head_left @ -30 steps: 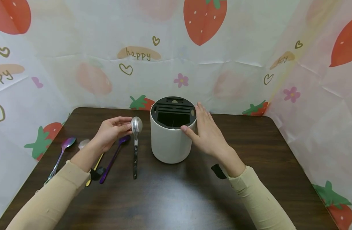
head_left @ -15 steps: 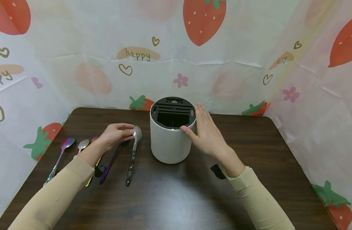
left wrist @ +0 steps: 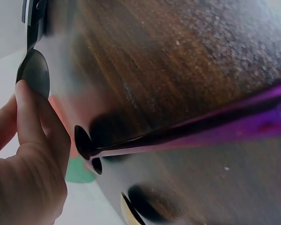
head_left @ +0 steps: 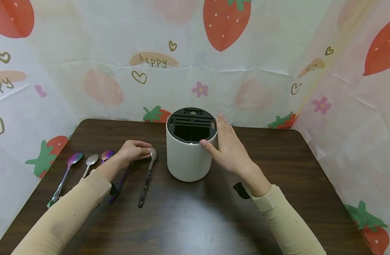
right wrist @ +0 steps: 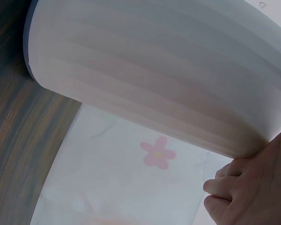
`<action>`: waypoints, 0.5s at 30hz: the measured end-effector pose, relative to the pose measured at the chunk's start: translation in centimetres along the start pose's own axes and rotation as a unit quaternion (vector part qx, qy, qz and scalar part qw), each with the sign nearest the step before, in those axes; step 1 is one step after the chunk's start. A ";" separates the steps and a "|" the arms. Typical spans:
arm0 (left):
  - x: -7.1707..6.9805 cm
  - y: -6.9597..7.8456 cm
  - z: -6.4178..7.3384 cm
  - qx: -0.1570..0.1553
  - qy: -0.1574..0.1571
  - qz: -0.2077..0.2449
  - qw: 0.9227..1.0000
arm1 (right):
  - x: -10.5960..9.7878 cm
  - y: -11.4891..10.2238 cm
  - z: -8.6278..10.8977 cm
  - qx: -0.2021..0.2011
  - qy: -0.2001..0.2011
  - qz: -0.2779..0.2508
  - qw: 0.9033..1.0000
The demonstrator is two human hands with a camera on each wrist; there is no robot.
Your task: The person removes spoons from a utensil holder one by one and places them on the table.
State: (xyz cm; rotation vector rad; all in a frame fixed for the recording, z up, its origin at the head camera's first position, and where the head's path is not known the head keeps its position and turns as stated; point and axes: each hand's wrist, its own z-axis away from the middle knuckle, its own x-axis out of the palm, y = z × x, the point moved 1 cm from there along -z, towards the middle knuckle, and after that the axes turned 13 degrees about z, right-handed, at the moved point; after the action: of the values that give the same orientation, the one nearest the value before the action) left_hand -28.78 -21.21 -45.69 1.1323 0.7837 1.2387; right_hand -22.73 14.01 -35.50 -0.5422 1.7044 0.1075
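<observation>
My left hand (head_left: 132,151) pinches a spoon (head_left: 145,187) by its silver bowl, between thumb and fingers. Its black patterned handle points back towards me, low over the table. In the left wrist view the thumb tip presses on the edge of that bowl (left wrist: 36,75). Right of it stands a white round utensil holder (head_left: 188,163) with a black slotted top (head_left: 192,117). My right hand (head_left: 230,150) rests against the holder's right side at the rim, fingers straight and thumb spread to the front. The right wrist view shows the holder's white wall (right wrist: 145,70) beside the hand.
Several more spoons lie on the dark wooden table (head_left: 195,219) at the left: a rainbow one (head_left: 74,158), a silver-bowled one (head_left: 92,159), one with a purplish bowl (head_left: 107,154) and a purple-handled one (left wrist: 201,126). My left forearm partly hides them. A strawberry-print sheet (head_left: 262,46) stands behind.
My left hand has come down and slightly right with the black-handled spoon, whose handle end has swung left towards me. The right hand and the holder have stayed put.
</observation>
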 end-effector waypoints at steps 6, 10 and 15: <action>0.2 -0.3 -0.3 -0.003 0.005 -0.013 1.000 | 0.1 0.0 0.0 -0.005 0.002 0.002 1.000; 0.3 -0.2 -0.4 0.000 0.013 -0.030 0.999 | 0.1 0.0 0.0 -0.005 0.002 0.000 1.000; 0.2 -0.1 -0.3 0.000 0.028 -0.080 0.996 | 0.0 0.0 0.0 -0.004 0.002 -0.001 1.000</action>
State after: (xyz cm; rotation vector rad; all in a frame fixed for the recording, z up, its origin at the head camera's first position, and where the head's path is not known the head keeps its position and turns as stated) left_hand -29.04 -20.90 -45.84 1.0181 0.8985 1.1396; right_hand -22.75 14.01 -35.53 -0.5496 1.7084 0.1112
